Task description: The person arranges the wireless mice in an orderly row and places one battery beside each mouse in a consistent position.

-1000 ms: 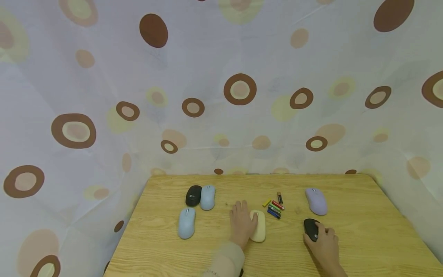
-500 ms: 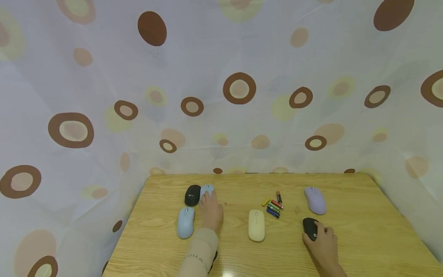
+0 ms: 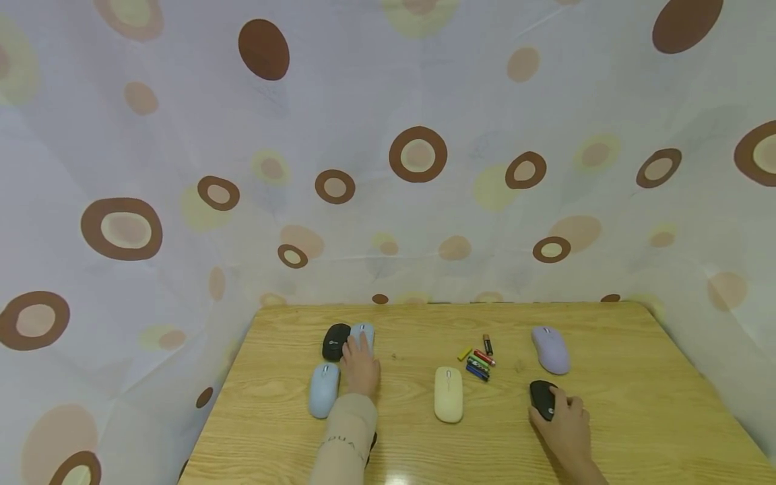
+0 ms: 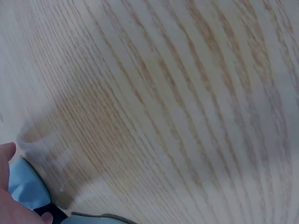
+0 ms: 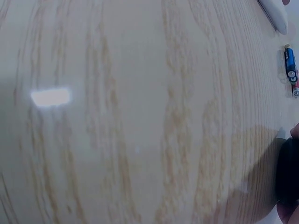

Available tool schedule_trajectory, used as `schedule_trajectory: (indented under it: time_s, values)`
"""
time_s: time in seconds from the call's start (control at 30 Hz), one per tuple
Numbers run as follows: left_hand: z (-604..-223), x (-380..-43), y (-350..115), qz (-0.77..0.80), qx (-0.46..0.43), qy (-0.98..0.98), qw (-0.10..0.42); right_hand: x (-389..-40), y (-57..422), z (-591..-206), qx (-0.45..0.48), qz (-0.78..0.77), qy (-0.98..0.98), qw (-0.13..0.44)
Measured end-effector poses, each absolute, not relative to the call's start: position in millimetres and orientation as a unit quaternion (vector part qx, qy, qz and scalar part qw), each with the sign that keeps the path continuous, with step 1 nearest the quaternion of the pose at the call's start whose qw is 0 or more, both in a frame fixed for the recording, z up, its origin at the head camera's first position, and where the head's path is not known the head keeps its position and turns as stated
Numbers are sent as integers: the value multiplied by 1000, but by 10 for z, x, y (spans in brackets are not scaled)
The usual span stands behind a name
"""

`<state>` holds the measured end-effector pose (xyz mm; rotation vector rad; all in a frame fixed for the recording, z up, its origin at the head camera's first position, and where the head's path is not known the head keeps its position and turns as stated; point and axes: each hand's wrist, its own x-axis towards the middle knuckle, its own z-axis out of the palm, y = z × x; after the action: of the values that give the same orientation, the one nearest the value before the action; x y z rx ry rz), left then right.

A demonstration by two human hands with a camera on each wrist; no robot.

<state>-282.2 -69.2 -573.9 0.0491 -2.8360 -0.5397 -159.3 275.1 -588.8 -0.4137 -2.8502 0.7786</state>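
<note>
My left hand (image 3: 360, 372) lies over the rear of a light blue computer mouse (image 3: 365, 329), one finger on top and others along its sides. A black mouse (image 3: 335, 342) touches that blue one on its left. In the left wrist view, the hand (image 4: 13, 207) shows partly, its fingers around the blue mouse (image 4: 29, 186). At the right, my right hand (image 3: 567, 428) grips another black mouse (image 3: 542, 399) resting on the table; only its dark edge (image 5: 287, 172) shows in the right wrist view.
A second light blue mouse (image 3: 324, 391) sits by the left forearm. A cream mouse (image 3: 448, 396) stands mid-table, with several batteries (image 3: 479, 364) behind it to the right. A lilac mouse (image 3: 552, 350) lies beyond the right hand. A patterned curtain (image 3: 424, 236) borders the wooden table (image 3: 412, 431).
My left hand has left the cream mouse and moved left onto the light blue one, then shifted slightly further left. My right hand stays on its black mouse.
</note>
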Motion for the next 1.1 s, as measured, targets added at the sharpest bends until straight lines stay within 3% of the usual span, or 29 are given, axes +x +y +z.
schedule_trajectory:
  time_s: [0.2, 0.43, 0.63, 1.1]
  values:
    - [-5888, -2891, -709, -240, 14, -961, 136, -1592, 2757, -5902, -138, 258, -952, 86]
    - [-5967, -2907, -679, -208, 9, -956, 208, -1592, 2754, -5906, -141, 260, -952, 81]
    - [-5768, -2814, -622, -215, 30, -959, 180, -1601, 2757, -5928, -143, 254, -953, 87]
    - [-5776, -2781, -636, -301, 70, -941, 140, -1596, 2760, -5905, -138, 258, -954, 73]
